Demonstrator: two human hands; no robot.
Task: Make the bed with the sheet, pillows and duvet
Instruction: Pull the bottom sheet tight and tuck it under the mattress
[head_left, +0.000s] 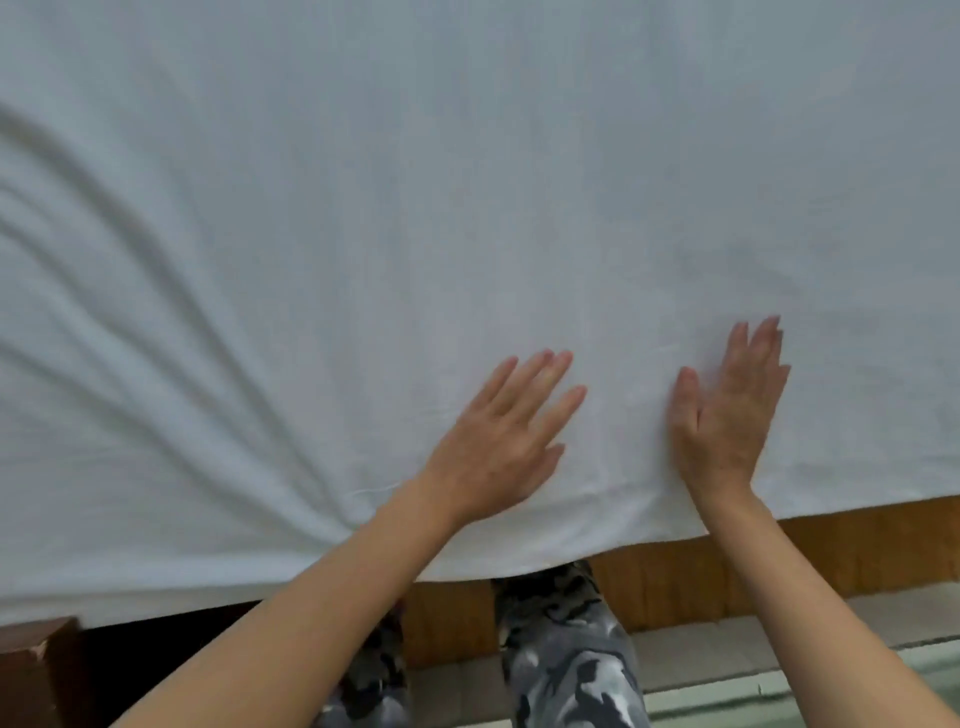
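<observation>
A white sheet (467, 208) covers the bed and fills almost the whole view. Its near edge hangs a little over the side of the bed, just above the person's legs. No pillows or duvet are in view.

The left hand (498, 447) lies flat on the sheet near this edge, palm down, with the fingers straight and a little spread; the grip is wide and holds nothing. The right hand (727, 410) is just beside it, a bit further from the edge, also with straight fingers on the cloth and the thumb pointing toward the left hand. Its grip is wide too and holds nothing (the fingertips are slightly blurred, so I cannot tell how hard they press).

To the left of the left hand, long soft folds (130, 322) run across the sheet and come together near the edge, close to the left forearm. Around and beyond the right hand the sheet looks smooth.

Below the sheet edge a brown wooden bed frame (831, 551) shows, and a darker wooden corner (36, 670) is under the sheet at the far left. The person wears grey camouflage trousers (566, 654), standing against the frame. A pale floor (727, 649) is beside the legs. No writing or label can be read anywhere.
</observation>
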